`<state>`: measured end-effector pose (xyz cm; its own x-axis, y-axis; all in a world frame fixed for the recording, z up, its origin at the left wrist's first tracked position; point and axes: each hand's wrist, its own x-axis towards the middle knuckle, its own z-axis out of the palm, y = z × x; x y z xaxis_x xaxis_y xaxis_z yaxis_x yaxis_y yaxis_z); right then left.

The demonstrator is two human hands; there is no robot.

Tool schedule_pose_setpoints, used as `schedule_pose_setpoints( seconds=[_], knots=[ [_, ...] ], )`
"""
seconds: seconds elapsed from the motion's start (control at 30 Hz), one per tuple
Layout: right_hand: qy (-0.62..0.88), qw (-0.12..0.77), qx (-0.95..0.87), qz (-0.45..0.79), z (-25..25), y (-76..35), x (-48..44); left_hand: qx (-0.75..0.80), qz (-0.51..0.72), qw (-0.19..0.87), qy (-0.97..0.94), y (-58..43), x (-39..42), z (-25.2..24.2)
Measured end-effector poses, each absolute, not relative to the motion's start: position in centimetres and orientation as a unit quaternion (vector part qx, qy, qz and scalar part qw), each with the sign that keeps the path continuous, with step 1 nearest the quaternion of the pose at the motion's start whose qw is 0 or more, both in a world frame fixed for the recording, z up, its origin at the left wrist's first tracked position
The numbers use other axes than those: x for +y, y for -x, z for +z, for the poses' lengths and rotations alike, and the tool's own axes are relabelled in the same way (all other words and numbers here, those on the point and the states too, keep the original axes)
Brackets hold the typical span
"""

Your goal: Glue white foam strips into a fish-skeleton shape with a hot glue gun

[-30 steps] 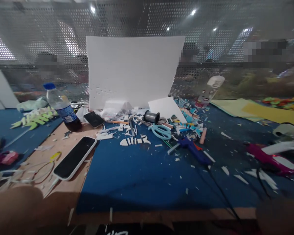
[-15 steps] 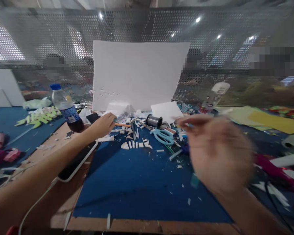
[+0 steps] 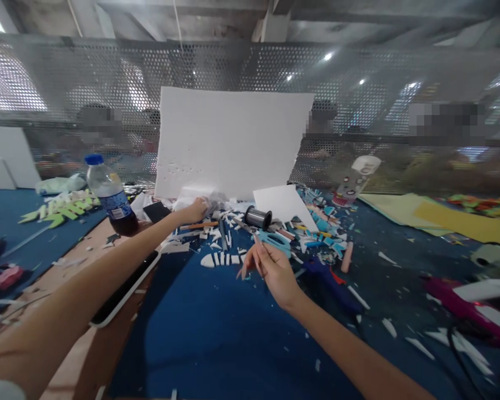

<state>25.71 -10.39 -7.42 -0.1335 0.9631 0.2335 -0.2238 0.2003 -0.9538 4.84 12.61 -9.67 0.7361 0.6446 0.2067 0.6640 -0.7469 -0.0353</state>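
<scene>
"Perforated screen [image 3: 233,66] filled the upper frame. Our hands?"

"Our left hand [image 3: 196,210] lay at the clear plastic [image 3: 195,192], centre-left, grip hidden; our right hand [image 3: 273,269], at centre, hung half-curled by blue scissors [image 3: 283,238], hold unclear."

"Step?"

"We judged it reaching, calling next for careful pinching."

Your left hand [image 3: 198,209] is at the crumpled clear plastic [image 3: 214,199], left of the dark grey cylindrical spool [image 3: 258,218]. Your right hand [image 3: 275,273], fingers bent, is nearer you than the spool, beside light-blue-handled scissors [image 3: 274,241] and white fish-shaped slices [image 3: 234,259]. Well left of the spool stands a blue-capped clear plastic bottle [image 3: 112,200].
</scene>
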Motion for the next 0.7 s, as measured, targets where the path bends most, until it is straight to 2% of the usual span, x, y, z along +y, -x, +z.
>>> schedule_pose_setpoints(
  seconds=[0.13, 0.4, 0.7],
  knots=[
    [0.317, 0.573, -0.485, 0.579, -7.3, -26.2, -10.6, -0.369, -0.109, 0.011, 0.923, -5.7, 13.3, -9.0],
    [0.318, 0.568, -0.478, 0.590, -8.1, -26.2, -10.7, -0.422, -0.307, 0.041, 0.852, -4.6, 12.2, -7.5],
    [0.314, 0.561, -0.495, 0.585, -7.5, -25.8, -11.2, -0.346, -0.227, -0.020, 0.910, -1.5, 10.8, -10.1]
  ],
)
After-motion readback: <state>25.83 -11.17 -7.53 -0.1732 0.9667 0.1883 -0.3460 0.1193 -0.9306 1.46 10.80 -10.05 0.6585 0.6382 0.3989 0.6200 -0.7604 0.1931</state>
